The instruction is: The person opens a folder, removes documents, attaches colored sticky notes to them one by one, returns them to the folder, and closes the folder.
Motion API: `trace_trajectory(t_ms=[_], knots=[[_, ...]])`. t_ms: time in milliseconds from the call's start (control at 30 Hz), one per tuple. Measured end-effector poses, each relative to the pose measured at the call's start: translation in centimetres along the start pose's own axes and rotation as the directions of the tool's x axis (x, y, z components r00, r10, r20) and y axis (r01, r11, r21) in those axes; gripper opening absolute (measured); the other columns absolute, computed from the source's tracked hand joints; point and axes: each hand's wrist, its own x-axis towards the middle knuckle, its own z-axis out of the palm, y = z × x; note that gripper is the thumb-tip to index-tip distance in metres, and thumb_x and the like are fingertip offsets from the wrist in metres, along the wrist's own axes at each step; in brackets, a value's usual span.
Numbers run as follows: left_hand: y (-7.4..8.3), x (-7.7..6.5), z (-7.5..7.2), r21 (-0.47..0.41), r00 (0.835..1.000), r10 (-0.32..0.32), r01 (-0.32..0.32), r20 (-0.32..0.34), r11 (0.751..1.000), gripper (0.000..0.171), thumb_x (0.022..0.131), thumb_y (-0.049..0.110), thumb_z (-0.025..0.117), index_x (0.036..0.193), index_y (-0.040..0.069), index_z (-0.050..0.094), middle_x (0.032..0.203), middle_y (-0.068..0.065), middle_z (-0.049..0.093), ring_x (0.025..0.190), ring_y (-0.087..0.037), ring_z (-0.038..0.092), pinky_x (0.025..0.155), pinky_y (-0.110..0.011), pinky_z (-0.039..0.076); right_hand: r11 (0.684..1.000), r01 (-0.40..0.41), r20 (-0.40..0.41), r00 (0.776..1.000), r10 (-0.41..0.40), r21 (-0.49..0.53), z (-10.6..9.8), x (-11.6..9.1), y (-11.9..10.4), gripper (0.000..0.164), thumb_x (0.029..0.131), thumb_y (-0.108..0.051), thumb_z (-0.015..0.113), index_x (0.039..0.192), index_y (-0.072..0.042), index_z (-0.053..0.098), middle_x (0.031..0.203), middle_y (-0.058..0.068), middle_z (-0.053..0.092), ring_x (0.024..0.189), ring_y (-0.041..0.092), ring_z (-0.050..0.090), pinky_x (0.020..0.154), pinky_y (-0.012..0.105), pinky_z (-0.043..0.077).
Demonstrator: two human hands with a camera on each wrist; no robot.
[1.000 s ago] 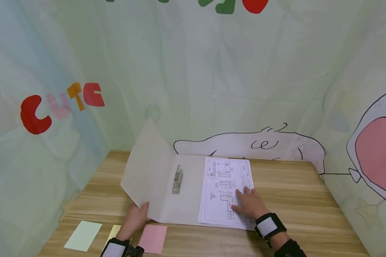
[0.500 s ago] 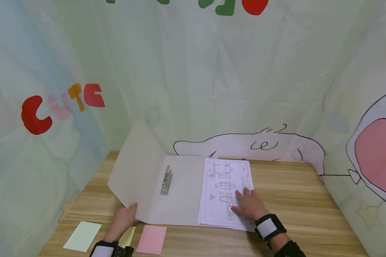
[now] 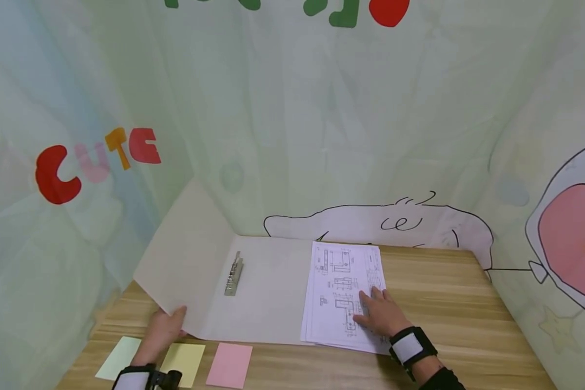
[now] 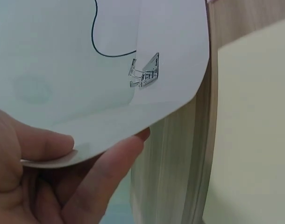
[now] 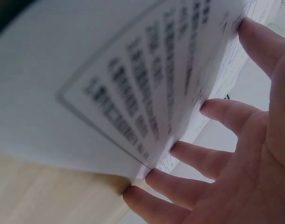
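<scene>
A white file folder (image 3: 273, 292) lies on the table with its cover (image 3: 185, 254) raised at a slant on the left. My left hand (image 3: 163, 327) pinches the cover's lower edge between thumb and fingers, also plain in the left wrist view. A metal clip (image 3: 233, 276) is fixed inside near the fold. Printed sheets with technical drawings (image 3: 329, 292) lie over the folder's right part. On them rest the spread fingertips of my right hand (image 3: 382, 314); in the right wrist view its fingers (image 5: 231, 114) are extended against the paper.
Along the table's front lie a pale green note (image 3: 117, 357), a yellow note (image 3: 185, 363) partly behind my left wrist, and a pink note (image 3: 229, 365). Wood-grain table (image 3: 443, 303) extends to the right. A printed curtain (image 3: 292, 119) hangs behind.
My left hand has moved left, and the folder cover has swung further open with it. The folder's clip has shifted left too. My right hand stays on the sheets.
</scene>
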Motion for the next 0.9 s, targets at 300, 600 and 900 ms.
trace_trajectory(t_ms=[300, 600, 900], knots=[[-1.0, 0.8, -2.3, 0.018, 0.999, -0.041, 0.041, -0.024, 0.999, 0.042, 0.098, 0.016, 0.037, 0.118, -0.021, 0.038, 0.093, -0.034, 0.057, 0.065, -0.021, 0.060, 0.055, -0.029, 0.049, 1.000, 0.008, -0.001, 1.000, -0.008, -0.008, 0.1, 0.1, 0.0, 0.069, 0.083, -0.046, 0.068, 0.136, -0.005, 0.050, 0.141, 0.030, 0.036, 0.129, 0.054, 0.027, 0.103, 0.060, 0.024], [-1.7, 1.5, -4.2, 0.012, 0.999, -0.017, 0.018, -0.047, 1.000, 0.043, 0.100, 0.018, 0.036, 0.121, -0.019, 0.035, 0.098, -0.037, 0.054, 0.066, -0.022, 0.060, 0.056, -0.032, 0.050, 1.000, 0.008, 0.000, 1.000, -0.008, -0.001, -0.1, 0.3, -0.2, 0.069, 0.084, -0.046, 0.067, 0.137, -0.006, 0.049, 0.142, 0.029, 0.034, 0.129, 0.053, 0.027, 0.103, 0.059, 0.025], [-2.5, 2.1, -5.5, 0.020, 0.998, -0.020, 0.021, -0.065, 1.000, 0.043, 0.099, 0.017, 0.036, 0.123, -0.018, 0.032, 0.103, -0.038, 0.052, 0.071, -0.022, 0.059, 0.057, -0.031, 0.050, 1.000, 0.016, 0.056, 0.998, -0.017, 0.005, -0.5, 0.5, 0.0, 0.070, 0.083, -0.044, 0.069, 0.136, -0.003, 0.049, 0.140, 0.030, 0.036, 0.131, 0.048, 0.029, 0.106, 0.057, 0.021]])
